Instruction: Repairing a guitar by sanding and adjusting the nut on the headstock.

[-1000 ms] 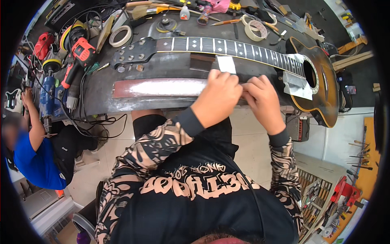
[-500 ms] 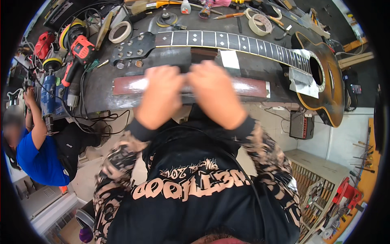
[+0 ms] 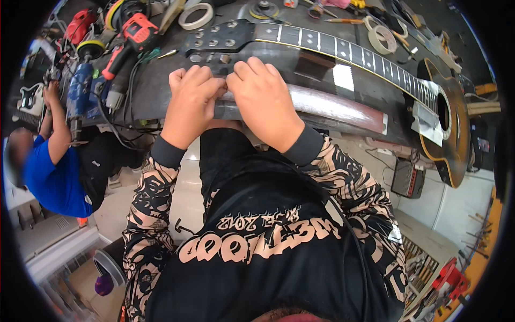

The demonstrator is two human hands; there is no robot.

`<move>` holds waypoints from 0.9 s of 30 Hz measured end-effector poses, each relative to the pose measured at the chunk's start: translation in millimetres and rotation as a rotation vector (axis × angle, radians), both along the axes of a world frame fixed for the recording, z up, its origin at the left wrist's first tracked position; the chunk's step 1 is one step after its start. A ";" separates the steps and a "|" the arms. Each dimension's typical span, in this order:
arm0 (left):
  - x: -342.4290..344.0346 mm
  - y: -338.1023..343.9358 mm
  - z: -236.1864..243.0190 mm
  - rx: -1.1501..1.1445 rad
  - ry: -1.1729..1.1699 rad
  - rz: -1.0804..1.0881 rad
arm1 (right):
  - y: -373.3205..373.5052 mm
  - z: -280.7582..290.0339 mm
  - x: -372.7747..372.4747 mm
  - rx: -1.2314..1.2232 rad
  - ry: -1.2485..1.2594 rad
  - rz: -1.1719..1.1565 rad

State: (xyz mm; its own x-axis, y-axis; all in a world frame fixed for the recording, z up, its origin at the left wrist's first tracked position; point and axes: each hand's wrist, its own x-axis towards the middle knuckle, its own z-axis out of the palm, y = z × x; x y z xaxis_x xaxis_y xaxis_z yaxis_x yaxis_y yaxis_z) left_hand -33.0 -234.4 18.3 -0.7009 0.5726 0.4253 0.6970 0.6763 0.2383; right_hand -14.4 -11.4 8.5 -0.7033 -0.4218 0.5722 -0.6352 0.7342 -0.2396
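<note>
A long, flat reddish-brown strip (image 3: 338, 107) with a shiny face lies along the near edge of the dark workbench. Both hands are closed at its left end, knuckles up and nearly touching. My left hand (image 3: 192, 102) has its fingers curled beside the tip of the strip. Just right of it, my right hand (image 3: 265, 99) closes over the strip; the fingertips of both hands are hidden. Beyond them lies an electric guitar, its black headstock (image 3: 220, 37) toward the left, its inlaid fretboard (image 3: 343, 49) running right to the sunburst body (image 3: 461, 126). Paper covers (image 3: 427, 129) part of that body.
At the left of the bench are a red-and-black polisher (image 3: 137, 35), a blue power tool (image 3: 80, 88) and cables. Tape rolls (image 3: 196, 16) lie at the back. Far left, a person in a blue shirt (image 3: 56, 172) works. A small amplifier (image 3: 409, 177) stands on the floor.
Both hands have moved from the middle of the strip to its left end and are no longer blurred. My view has turned, so the bench and guitar appear farther right and tilted.
</note>
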 end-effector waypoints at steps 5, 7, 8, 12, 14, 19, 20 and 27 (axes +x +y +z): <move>17.5 -4.6 7.9 0.012 -0.029 0.040 | 24.5 10.4 14.4 -0.105 -0.034 -0.048; 21.2 -5.4 3.1 0.017 -0.008 0.045 | 40.5 13.5 29.8 -0.119 -0.077 -0.065; 22.5 -5.1 0.5 0.024 0.010 0.046 | 46.8 15.1 36.6 -0.132 -0.122 -0.088; 40.2 5.2 -0.4 0.078 -0.020 0.047 | 53.7 14.9 57.2 -0.256 -0.161 -0.004; 55.9 16.8 -1.7 0.345 -0.112 0.002 | 51.8 14.3 65.4 -0.290 -0.195 0.026; 79.7 48.2 -1.0 0.700 -0.279 -0.096 | 48.3 17.1 78.2 -0.445 -0.182 0.112; 82.0 51.0 0.1 0.697 -0.278 -0.092 | 48.6 16.9 79.5 -0.459 -0.148 0.123; 87.7 55.3 4.6 0.653 -0.241 -0.116 | 55.8 27.5 87.1 -0.532 -0.130 0.173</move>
State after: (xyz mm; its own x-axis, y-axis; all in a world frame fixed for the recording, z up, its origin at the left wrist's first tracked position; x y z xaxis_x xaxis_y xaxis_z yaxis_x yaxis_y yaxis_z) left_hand 54.6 -179.2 22.9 -0.7685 0.3302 0.5480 0.6329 0.2671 0.7267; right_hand 72.6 44.4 36.1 -0.7282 -0.2145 0.6509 -0.6763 0.3789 -0.6317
